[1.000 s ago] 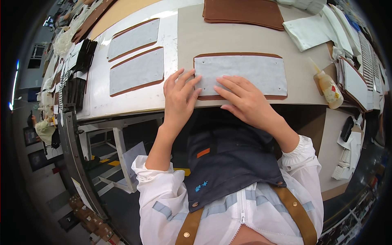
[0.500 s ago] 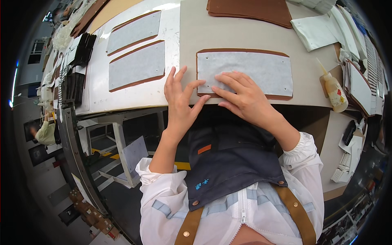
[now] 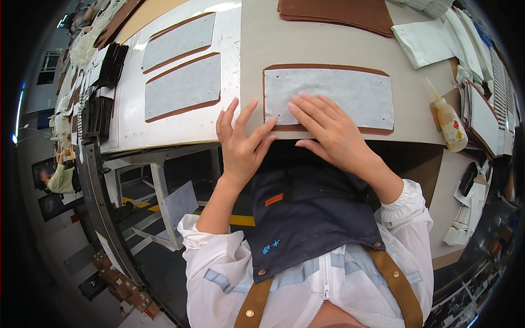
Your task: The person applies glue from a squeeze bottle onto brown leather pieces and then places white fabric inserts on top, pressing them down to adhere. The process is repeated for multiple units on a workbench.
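In front of me a brown leather panel [image 3: 377, 131] lies on the table, with a pale grey lining sheet [image 3: 355, 93] on top of it. Brown strips show along the sheet's far and near edges, and small holes mark its corners. My right hand [image 3: 331, 128] rests flat on the lining, left of its middle, fingers stretched out. By the panel's near left corner is my left hand [image 3: 243, 142], its fingers spread and the index fingertip at that corner. Neither hand holds anything.
Two similar lined panels [image 3: 183, 87] lie on the white board at the left. Brown leather pieces [image 3: 333, 16] are stacked at the far edge. On the right are a glue bottle [image 3: 451, 126] with a thin nozzle and white sheets [image 3: 424, 44]. Dark stacked pieces [image 3: 98, 117] stand far left.
My right hand has flattened, its fingers drawing closer together and shifting slightly right on the lining. My left hand has dropped a little nearer to me, its fingers still spread.
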A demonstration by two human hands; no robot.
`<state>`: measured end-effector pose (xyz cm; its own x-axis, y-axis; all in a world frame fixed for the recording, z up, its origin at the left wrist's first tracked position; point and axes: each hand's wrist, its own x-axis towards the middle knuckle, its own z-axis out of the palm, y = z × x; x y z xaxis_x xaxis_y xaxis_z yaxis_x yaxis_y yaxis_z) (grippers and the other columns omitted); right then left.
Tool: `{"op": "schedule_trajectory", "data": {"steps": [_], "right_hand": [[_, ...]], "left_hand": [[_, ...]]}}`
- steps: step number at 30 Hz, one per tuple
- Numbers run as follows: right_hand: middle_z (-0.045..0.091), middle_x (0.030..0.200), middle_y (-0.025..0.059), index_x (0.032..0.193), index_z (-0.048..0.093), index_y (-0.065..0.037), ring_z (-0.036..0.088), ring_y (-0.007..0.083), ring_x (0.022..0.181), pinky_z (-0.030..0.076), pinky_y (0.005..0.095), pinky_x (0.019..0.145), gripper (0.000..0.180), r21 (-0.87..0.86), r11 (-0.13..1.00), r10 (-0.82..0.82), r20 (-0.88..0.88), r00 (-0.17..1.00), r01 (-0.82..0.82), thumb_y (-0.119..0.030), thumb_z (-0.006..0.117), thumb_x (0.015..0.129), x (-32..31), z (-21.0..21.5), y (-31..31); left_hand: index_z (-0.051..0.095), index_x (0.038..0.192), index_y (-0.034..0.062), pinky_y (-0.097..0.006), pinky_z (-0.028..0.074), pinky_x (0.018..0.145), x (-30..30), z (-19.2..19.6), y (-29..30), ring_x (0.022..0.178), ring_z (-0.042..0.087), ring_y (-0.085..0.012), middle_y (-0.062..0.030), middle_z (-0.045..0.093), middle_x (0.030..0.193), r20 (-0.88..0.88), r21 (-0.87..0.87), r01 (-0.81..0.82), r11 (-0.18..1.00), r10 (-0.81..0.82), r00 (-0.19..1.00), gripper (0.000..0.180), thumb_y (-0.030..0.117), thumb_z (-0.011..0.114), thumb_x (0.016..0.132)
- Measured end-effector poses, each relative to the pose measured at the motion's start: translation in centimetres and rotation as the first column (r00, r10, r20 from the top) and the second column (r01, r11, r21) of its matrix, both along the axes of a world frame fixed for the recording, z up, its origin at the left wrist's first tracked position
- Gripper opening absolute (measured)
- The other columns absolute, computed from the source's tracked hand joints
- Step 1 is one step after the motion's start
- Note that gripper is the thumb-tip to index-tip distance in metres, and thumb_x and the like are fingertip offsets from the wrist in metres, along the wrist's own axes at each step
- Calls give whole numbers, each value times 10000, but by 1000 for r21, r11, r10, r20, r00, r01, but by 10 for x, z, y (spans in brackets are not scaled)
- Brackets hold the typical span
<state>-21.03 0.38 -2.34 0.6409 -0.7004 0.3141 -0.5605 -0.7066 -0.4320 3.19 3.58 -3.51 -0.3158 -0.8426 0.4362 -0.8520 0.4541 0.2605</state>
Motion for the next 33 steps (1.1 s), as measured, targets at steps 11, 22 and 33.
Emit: {"op": "schedule_trajectory", "data": {"steps": [11,22,33], "right_hand": [[415,1561,110,1484,428,-34,344,253,1473,255,439,1224,825,16,1000,17,-173,985,-14,-465,710,840,-7,7,7],[336,1606,117,1528,363,-45,302,276,1495,237,467,1234,899,103,994,65,-207,976,-44,-424,740,805,-14,16,9],[452,1511,171,1399,516,-22,398,339,1428,318,481,1191,666,77,997,30,-44,999,-26,-287,764,841,-30,24,8]], "left_hand": [[675,1260,166,-504,192,1190,22,7,-12,1361,492,-246,15,630,1385,160,48,239,970,-243,957,407,356,689,899],[617,1334,199,-519,181,1196,18,3,-10,1338,469,-251,-11,576,1374,145,75,225,971,-234,961,518,495,631,909],[625,1344,247,-549,181,1192,2,11,-10,1308,463,-266,-19,577,1278,126,70,167,983,-175,977,549,465,707,847]]}}
